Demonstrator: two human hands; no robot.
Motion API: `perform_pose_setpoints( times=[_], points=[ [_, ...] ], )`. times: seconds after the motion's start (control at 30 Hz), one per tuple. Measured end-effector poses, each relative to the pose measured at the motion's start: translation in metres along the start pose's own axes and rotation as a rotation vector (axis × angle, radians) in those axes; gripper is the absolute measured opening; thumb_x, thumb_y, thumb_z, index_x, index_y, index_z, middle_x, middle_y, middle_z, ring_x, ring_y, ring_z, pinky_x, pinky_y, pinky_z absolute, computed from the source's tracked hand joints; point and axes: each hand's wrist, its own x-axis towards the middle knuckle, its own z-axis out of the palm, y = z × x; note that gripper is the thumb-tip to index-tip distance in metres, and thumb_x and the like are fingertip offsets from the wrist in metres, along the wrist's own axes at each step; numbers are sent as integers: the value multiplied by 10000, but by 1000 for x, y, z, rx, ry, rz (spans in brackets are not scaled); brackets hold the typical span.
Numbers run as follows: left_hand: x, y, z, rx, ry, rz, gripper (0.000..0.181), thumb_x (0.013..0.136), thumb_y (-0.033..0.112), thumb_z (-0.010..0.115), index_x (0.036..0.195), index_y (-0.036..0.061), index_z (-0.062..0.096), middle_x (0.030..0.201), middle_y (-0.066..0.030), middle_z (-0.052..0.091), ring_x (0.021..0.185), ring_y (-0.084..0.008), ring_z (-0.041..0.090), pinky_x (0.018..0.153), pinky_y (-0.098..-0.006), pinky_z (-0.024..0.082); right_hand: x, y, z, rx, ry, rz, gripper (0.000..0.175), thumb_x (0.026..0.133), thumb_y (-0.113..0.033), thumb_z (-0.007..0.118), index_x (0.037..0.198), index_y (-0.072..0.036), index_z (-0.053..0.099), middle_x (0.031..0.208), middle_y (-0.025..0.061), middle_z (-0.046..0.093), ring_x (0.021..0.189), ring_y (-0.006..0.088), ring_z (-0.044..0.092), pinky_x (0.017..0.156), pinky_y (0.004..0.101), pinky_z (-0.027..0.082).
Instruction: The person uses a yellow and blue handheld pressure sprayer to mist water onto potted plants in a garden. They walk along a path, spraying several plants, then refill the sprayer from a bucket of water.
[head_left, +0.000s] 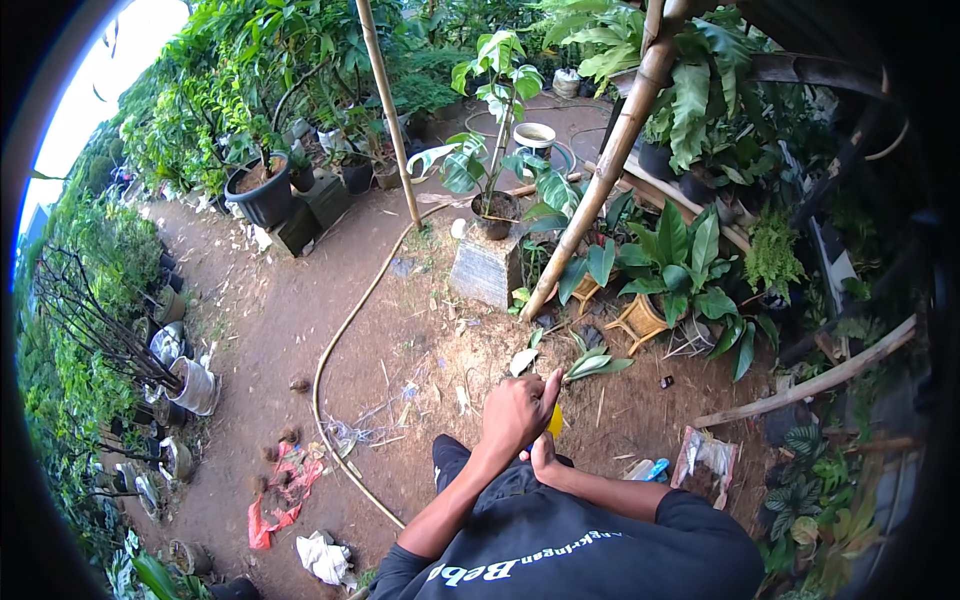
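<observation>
My left hand (517, 409) is curled in front of my lap, its back towards me and its thumb stretched out. Just below it, my right hand (544, 456) is bent close to my body, with its fingers partly hidden. Between the two hands shows a yellow object (556, 421) with a bit of blue near the right fingers. Both hands appear closed around it, and they cover most of it, so its kind is unclear. Cut green leaves (595, 365) and a pale leaf (523, 361) lie on the ground beyond my left hand.
A potted variegated monstera (495, 214) stands on a concrete block (484, 270). A bamboo pole (600, 195) slants nearby, beside a plant in a rattan stand (643, 321). A hose (322, 367) curves over the soil. Torn red plastic (274, 517), a white bag (326, 559) and an open soil bag (705, 465) lie around me.
</observation>
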Motion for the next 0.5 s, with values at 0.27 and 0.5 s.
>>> perform_pose_setpoints(
  times=[0.27, 0.5],
  points=[
    [37, -18, -18, 18, -26, 68, 536, 900, 414, 518, 565, 3, 595, 535, -215, 553, 518, -398, 577, 490, -453, 457, 30, -12, 25, 22, -48, 33, 484, 886, -476, 508, 605, -84, 466, 511, 20, 442, 386, 115, 417, 390, 253, 328],
    [57, -21, -19, 9, -36, 57, 542, 900, 427, 510, 577, 3, 609, 530, -228, 546, 509, -399, 573, 491, -452, 458, 45, -18, 35, 1, -16, 26, 496, 873, -490, 517, 596, -81, 472, 497, 26, 447, 381, 118, 420, 393, 256, 328]
  ],
)
